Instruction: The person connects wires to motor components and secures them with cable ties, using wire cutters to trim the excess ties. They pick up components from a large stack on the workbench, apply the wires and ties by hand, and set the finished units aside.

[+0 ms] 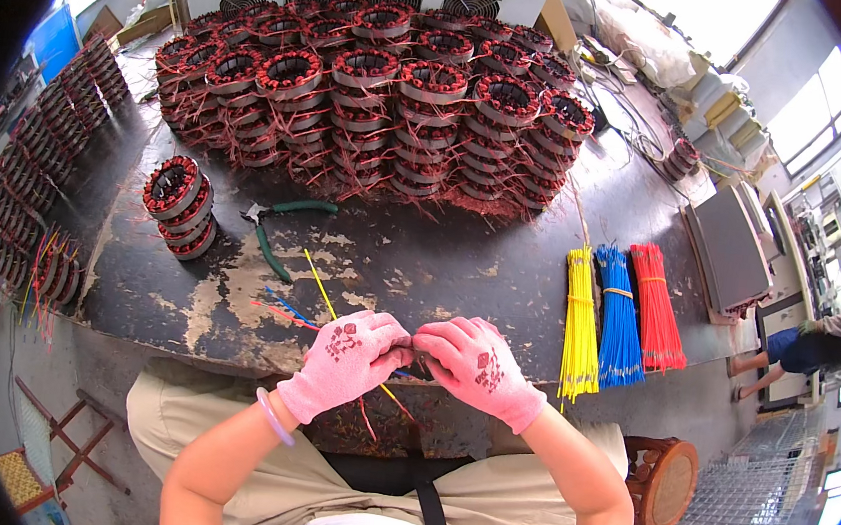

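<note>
My left hand (350, 359), in a pink glove, is closed near the table's front edge. A yellow wire (320, 284), a blue wire (289, 305) and a red wire stick out past its far side, and more wire ends (394, 400) show below it toward my lap. Close beside it, almost fingertip to fingertip, my gloved right hand (476, 365) is pinched shut. A small dark thing shows between the fingers, too covered to make out. Just beyond my left hand lie cutting pliers with green handles (266, 251).
Stacked motor stators with red windings (365, 68) fill the table's far side; a short stack (185, 207) stands at left. Bundles of yellow (580, 322), blue (617, 320) and red wires (659, 308) lie at right. More stators (29, 168) line the left. A person (819, 342) is far right.
</note>
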{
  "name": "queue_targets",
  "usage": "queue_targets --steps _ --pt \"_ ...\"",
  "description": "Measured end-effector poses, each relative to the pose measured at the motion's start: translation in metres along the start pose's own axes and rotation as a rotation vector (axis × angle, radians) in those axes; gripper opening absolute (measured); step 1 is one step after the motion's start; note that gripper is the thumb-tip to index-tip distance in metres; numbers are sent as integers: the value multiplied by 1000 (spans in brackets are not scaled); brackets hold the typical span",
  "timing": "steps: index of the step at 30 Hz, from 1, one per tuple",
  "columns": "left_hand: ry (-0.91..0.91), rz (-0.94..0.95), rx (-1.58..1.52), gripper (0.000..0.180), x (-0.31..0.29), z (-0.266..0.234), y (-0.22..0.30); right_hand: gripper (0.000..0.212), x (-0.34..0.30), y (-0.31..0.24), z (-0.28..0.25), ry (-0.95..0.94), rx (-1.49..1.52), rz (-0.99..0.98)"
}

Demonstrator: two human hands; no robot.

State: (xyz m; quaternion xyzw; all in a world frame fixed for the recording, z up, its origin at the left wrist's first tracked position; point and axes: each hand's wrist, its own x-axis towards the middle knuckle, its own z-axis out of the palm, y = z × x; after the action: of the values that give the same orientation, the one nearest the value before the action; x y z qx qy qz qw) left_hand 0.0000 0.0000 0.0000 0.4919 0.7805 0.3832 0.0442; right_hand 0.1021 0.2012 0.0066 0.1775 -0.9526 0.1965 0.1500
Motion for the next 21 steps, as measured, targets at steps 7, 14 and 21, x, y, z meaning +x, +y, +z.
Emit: queue_targets --steps 7,14,21 --pt "17 21 28 11 -3 -4 -3 38 1 -2 16 109 -98 -81" --pt "7 18 26 10 -2 -2 -1 32 2 1 10 91 -78 -106" --pt "31 95 47 11 0 3 -2 19 7 3 24 -126 1150 877"
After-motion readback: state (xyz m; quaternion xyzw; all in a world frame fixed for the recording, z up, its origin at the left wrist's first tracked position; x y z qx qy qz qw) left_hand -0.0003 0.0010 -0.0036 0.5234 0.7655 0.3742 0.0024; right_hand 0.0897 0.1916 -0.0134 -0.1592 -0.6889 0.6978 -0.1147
